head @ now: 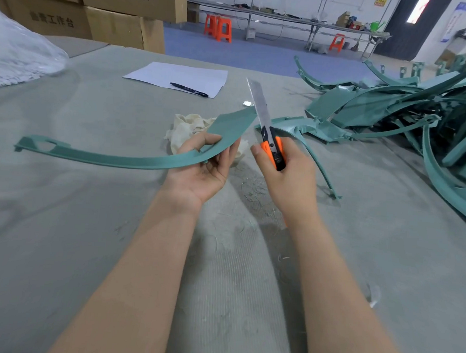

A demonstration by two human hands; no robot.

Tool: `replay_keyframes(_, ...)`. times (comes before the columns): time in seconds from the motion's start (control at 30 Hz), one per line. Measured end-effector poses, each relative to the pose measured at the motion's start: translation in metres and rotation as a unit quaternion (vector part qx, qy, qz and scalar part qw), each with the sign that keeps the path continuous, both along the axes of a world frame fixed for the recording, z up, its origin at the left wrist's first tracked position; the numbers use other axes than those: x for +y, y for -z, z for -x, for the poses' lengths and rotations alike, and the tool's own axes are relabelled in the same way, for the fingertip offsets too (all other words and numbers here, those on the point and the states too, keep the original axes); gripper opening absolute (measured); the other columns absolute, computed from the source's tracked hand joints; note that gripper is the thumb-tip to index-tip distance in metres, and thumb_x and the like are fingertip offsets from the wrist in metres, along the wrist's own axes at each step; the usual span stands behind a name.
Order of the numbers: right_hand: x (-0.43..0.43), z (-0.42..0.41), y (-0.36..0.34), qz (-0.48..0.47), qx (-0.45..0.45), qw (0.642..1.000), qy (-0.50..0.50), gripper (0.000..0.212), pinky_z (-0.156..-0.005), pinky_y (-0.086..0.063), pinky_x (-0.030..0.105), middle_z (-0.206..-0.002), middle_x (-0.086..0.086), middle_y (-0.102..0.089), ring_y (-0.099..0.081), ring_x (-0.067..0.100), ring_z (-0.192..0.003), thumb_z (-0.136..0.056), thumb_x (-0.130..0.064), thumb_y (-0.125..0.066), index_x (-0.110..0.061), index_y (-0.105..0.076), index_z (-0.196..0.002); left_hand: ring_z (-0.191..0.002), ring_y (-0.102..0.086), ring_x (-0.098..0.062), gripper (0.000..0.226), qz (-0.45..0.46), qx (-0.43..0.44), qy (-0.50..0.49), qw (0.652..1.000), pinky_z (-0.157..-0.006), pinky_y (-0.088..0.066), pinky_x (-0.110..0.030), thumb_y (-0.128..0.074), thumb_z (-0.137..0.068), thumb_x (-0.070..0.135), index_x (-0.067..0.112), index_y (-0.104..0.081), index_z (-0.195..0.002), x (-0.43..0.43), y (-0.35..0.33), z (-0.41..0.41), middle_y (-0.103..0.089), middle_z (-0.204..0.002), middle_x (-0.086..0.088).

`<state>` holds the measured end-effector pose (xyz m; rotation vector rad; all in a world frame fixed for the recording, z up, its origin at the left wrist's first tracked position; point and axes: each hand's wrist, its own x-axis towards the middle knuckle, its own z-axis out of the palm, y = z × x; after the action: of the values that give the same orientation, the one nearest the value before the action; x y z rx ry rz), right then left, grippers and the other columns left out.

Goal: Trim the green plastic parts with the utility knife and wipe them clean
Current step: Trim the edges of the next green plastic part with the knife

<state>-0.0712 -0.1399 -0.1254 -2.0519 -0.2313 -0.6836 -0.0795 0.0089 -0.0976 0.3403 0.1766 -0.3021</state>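
Head view is showing the left hand (200, 169) pinching the curved green part (119, 161) near its wide end, holding it above the table (62, 221) so that edge is facing the utility knife (271, 140), which the right hand (286, 176) is gripping at its 3 o'clock, blade raised, likely for trimming.

Blue floor (260, 53), orange stools (219, 28), door (396, 28) perhaps

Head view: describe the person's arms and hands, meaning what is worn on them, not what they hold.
Nothing is worn. The left hand and right hand are bare: no gloves, rings or tape show. The left forearm and right forearm are bare down to the picture's bottom edge, with no sleeve, watch or band in sight. Faint dark smudges mark the left hand's palm.
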Motion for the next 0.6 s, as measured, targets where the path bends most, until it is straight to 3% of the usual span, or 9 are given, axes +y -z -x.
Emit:
replay_keyframes(0.4,0.006,0.002,0.002,0.001,0.015,0.999,-0.04,0.031,-0.047,-0.031,0.011,-0.052,-0.025,-0.048,-0.042,0.0,-0.047,-0.089,-0.039,-0.066,-0.035,-0.043,-0.069,-0.084,-0.07,-0.034,0.014,0.025,0.01,-0.029,0.999,-0.046,-0.054,-0.022,-0.052,-0.085,-0.006,-0.003,-0.062,-0.077,0.001,0.001,0.0,-0.067,-0.099,-0.018)
replay_keyframes(0.5,0.01,0.002,0.006,0.008,0.028,0.997,-0.074,0.022,-0.047,-0.031,0.014,-0.052,-0.014,-0.048,-0.042,0.001,-0.047,-0.087,-0.038,-0.068,-0.023,-0.056,-0.078,-0.075,-0.071,-0.034,0.012,0.024,0.017,-0.053,0.998,-0.048,-0.056,-0.022,-0.052,-0.086,-0.007,-0.004,-0.063,-0.081,0.001,0.002,-0.002,-0.068,-0.091,-0.02)
replay_keyframes(0.6,0.013,0.003,0.007,0.016,0.037,0.996,-0.078,0.029,-0.046,-0.03,0.016,-0.055,-0.01,-0.046,-0.04,0.004,-0.048,-0.086,-0.04,-0.069,-0.014,-0.057,-0.082,-0.069,-0.071,-0.033,0.011,0.012,0.024,-0.069,0.997,-0.048,-0.056,-0.022,-0.052,-0.086,-0.006,-0.004,-0.062,-0.083,0.003,0.002,-0.003,-0.068,-0.085,-0.021)
